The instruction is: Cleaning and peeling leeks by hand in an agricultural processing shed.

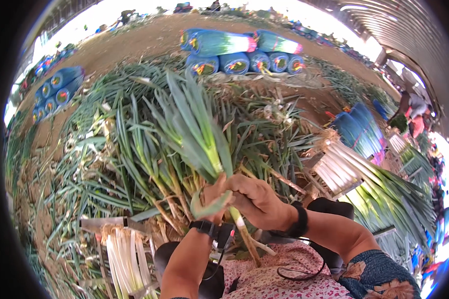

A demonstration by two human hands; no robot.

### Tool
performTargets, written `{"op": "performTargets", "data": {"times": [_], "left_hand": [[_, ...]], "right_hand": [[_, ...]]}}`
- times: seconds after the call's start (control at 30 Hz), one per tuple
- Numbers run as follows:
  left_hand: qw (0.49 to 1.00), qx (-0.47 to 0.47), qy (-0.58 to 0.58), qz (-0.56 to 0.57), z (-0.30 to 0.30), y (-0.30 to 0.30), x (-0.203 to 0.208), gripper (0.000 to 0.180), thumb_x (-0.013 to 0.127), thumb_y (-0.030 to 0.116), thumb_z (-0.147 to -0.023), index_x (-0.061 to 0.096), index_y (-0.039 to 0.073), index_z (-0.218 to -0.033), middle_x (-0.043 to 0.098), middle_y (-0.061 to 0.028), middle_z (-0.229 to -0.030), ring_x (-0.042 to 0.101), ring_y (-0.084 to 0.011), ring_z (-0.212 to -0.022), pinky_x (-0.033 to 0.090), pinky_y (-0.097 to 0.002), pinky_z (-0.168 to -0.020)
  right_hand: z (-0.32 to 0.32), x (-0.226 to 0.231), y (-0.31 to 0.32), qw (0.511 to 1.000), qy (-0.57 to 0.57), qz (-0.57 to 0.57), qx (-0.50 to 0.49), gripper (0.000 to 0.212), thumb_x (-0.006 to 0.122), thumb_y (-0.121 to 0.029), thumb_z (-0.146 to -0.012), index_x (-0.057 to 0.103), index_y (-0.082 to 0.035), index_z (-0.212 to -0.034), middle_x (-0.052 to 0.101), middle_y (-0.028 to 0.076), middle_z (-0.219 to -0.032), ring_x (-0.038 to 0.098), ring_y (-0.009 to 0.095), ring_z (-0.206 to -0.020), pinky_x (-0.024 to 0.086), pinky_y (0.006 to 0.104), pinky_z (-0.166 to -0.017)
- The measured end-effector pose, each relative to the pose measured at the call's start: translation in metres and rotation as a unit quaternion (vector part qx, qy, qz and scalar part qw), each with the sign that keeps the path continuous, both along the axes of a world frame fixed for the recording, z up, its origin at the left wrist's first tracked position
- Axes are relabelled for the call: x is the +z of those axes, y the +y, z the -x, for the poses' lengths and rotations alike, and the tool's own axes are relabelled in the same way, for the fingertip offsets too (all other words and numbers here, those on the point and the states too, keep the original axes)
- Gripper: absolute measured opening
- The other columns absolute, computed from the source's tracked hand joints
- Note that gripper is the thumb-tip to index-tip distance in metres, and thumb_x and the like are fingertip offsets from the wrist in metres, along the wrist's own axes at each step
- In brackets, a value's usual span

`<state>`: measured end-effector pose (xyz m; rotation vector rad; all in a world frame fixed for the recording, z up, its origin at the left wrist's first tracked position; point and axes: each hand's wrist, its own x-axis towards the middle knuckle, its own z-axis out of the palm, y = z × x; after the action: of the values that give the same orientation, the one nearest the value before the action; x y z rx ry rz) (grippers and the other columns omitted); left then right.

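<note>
A large leek [213, 158] stands tilted in front of my body, its green leaves fanning up and away and its dirty lower stalk pointing toward my lap. My left hand [213, 193] is closed around it where the leaves meet the stalk. Pressed against it, my right hand [258, 202] is a closed fist at the same spot; its fingertips are partly hidden, and it appears to grip the leek too. A torn, bent leaf [204, 208] curls over my left fingers. Untrimmed leeks [157, 187] lie just beyond my hands.
Cleaned white leeks fill a rack [127, 259] at lower left, and another bundle [336, 167] rests on a stand at right. Blue-wrapped bundles [219, 64] are stacked beyond the leaf pile [92, 164]. More wrapped bundles [60, 92] stand at far left. Another person [415, 112] is at far right.
</note>
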<state>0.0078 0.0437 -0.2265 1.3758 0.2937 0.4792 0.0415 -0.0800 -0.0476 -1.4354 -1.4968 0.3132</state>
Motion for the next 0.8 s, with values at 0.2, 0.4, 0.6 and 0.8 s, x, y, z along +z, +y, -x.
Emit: {"op": "performTargets", "data": {"times": [0.2, 0.4, 0.6, 0.8], "left_hand": [[0.948, 0.164, 0.024, 0.272, 0.003, 0.005, 0.000, 0.034, 0.066, 0.018, -0.083, 0.056, 0.003, -0.111, 0.061, -0.0043, -0.093, 0.057, -0.0157, -0.075, 0.047, -0.0324, -0.060], [0.973, 0.113, 0.051, 0.195, -0.006, 0.022, 0.016, 0.039, 0.064, 0.023, -0.085, 0.053, 0.001, -0.114, 0.059, -0.0044, -0.099, 0.058, -0.0177, -0.083, 0.048, -0.0343, -0.069], [0.892, 0.080, -0.090, 0.436, -0.011, 0.027, 0.031, 0.039, 0.047, 0.034, -0.093, 0.050, 0.005, -0.119, 0.060, -0.0088, -0.105, 0.058, -0.0230, -0.092, 0.047, -0.0362, -0.082], [0.894, -0.041, -0.196, 0.402, -0.013, 0.019, 0.051, 0.044, 0.045, 0.040, -0.092, 0.046, 0.007, -0.122, 0.055, -0.0052, -0.115, 0.051, -0.0226, -0.104, 0.038, -0.0391, -0.093]], "right_hand": [[-0.021, -0.054, -0.094, 0.780, 0.075, 0.589, 0.195, 0.029, 0.046, -0.027, -0.095, 0.056, -0.004, -0.107, 0.062, 0.011, -0.096, 0.060, 0.016, -0.079, 0.049, 0.0294, -0.068], [-0.179, -0.102, -0.196, 0.893, 0.230, 0.378, -0.076, 0.030, 0.045, -0.023, -0.094, 0.054, 0.002, -0.110, 0.063, 0.009, -0.087, 0.059, 0.017, -0.075, 0.049, 0.0330, -0.066], [-0.225, 0.058, -0.080, 0.928, 0.163, -0.095, -0.321, 0.053, 0.050, -0.032, -0.091, 0.037, -0.002, -0.133, 0.049, 0.013, -0.128, 0.049, 0.021, -0.115, 0.040, 0.0372, -0.097], [-0.090, -0.076, -0.009, 0.980, -0.104, 0.133, -0.103, 0.065, 0.075, -0.019, -0.071, 0.043, -0.007, -0.126, 0.052, 0.016, -0.120, 0.052, 0.028, -0.110, 0.046, 0.0372, -0.087]]}}
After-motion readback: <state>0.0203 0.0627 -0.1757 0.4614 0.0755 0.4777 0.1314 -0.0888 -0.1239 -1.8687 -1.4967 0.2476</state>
